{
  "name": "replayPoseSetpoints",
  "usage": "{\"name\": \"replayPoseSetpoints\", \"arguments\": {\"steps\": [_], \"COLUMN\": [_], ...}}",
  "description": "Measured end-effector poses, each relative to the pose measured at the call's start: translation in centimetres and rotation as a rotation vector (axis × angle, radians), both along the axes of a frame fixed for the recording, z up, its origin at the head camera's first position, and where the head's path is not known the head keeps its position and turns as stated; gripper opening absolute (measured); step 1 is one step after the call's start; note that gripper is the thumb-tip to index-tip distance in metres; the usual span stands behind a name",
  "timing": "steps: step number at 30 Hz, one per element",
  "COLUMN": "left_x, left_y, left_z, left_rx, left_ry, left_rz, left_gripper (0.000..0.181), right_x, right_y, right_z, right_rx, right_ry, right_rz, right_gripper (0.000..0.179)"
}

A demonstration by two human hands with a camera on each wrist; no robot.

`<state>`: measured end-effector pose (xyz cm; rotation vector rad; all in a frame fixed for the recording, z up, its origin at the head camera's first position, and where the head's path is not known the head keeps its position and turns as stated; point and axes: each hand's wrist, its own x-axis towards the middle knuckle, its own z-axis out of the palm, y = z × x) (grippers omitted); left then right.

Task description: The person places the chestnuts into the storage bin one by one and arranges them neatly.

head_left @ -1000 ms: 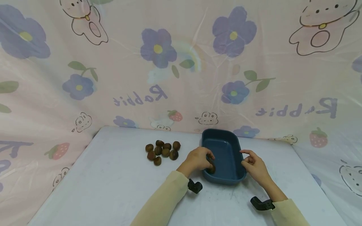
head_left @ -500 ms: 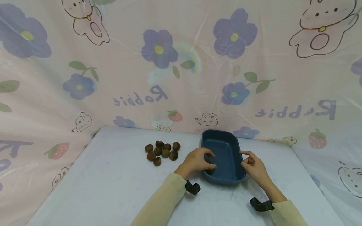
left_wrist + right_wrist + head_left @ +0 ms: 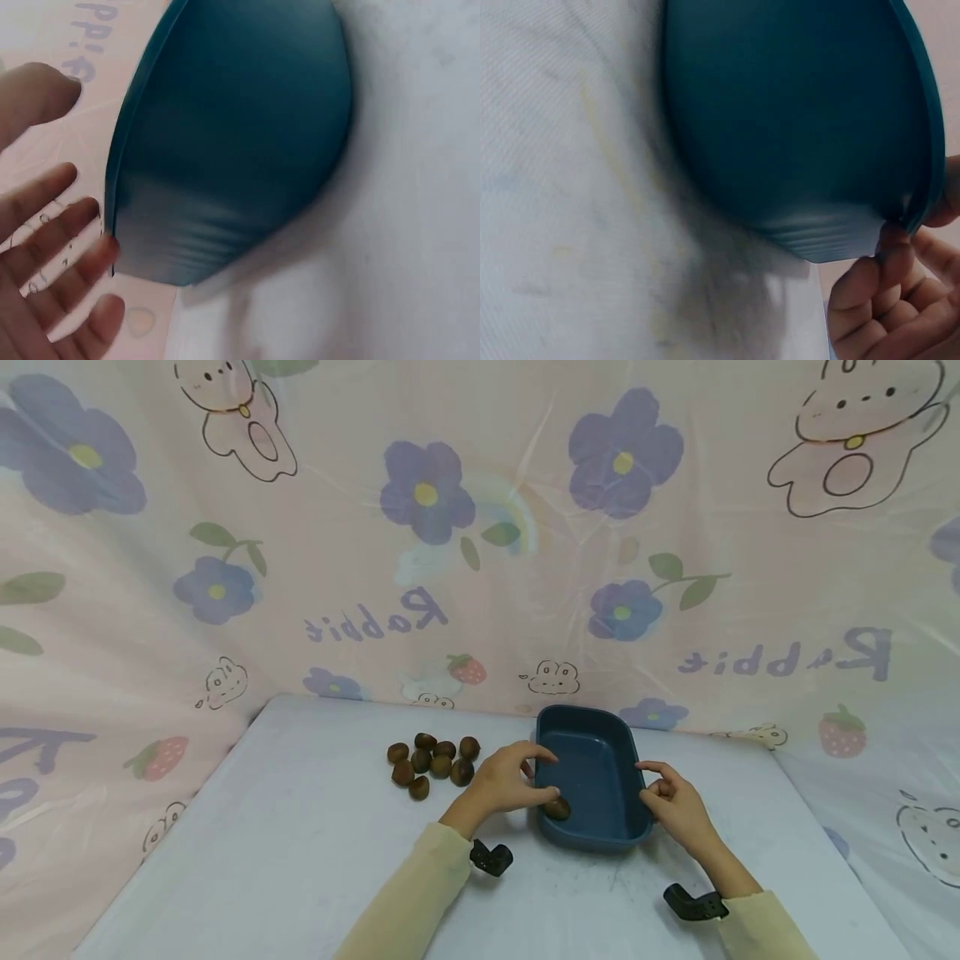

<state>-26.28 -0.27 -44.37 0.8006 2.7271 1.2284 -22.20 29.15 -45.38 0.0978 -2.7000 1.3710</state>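
Here's the left hand (image 3: 498, 781) at the nine o'clock side of a deep blue container (image 3: 596, 843), thumb and fingers spread well apart, nothing in their hold! Its fingertips reach over the rim, and the left wrist view shows the fingers lightly bent with gaps between them. Right below the thumb tip, one brown chestnut (image 3: 557, 810) sits inside the container, tucked at the seven o'clock corner; whether the thumb brushes it, I cannot tell.

Across to three o'clock, the right hand (image 3: 678, 806) has the container's rim in a pinch, and the right wrist view confirms it: digits on both sides of the edge, closed right up on it, the other fingers curled beneath.

The container stands upright on the white table (image 3: 225, 843), its long side running from twelve to six, with plenty of bare blue floor showing. Out at nine o'clock from it, beyond the left hand, there's a loose cluster of chestnuts (image 3: 440, 766), nine by my count, most bunched close and one down at the cluster's six o'clock.

Both arms come in from the six o'clock edge in pale yellow sleeves (image 3: 416, 893), a black wrist device (image 3: 696, 902) on each. And up at twelve, a pink cloth (image 3: 495, 585) hangs behind the table, with purple flowers, rabbits, strawberries and mirrored "Rabbit" lettering.
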Motion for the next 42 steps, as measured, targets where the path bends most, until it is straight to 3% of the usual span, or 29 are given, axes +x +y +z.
{"name": "replayPoseSetpoints", "arguments": {"steps": [6, 11, 24, 34, 42], "left_x": [-0.1, 0.1, 0.7, 0.8, 1.2], "left_y": [-1.9, -3.4, -6.6, -7.9, -8.5], "left_z": [0.2, 0.8, 0.8, 0.4, 0.2], "left_rx": [0.123, 0.152, 0.120, 0.148, 0.129], "left_ry": [0.009, 0.021, 0.046, 0.069, 0.002], "left_rz": [-0.075, -0.126, -0.087, -0.088, -0.062], "left_gripper": [0.043, 0.045, 0.041, 0.040, 0.040], "right_x": [0.0, 0.0, -0.2, -0.1, -0.2], "right_y": [0.0, -0.1, 0.2, 0.3, 0.5], "right_z": [0.1, 0.2, 0.0, 0.2, 0.1], "right_rx": [0.004, 0.004, 0.013, 0.021, 0.041], "right_ry": [-0.003, -0.004, -0.027, -0.009, -0.018], "right_rz": [0.005, 0.015, 0.015, 0.027, 0.034], "right_gripper": [0.042, 0.042, 0.045, 0.042, 0.043]}}
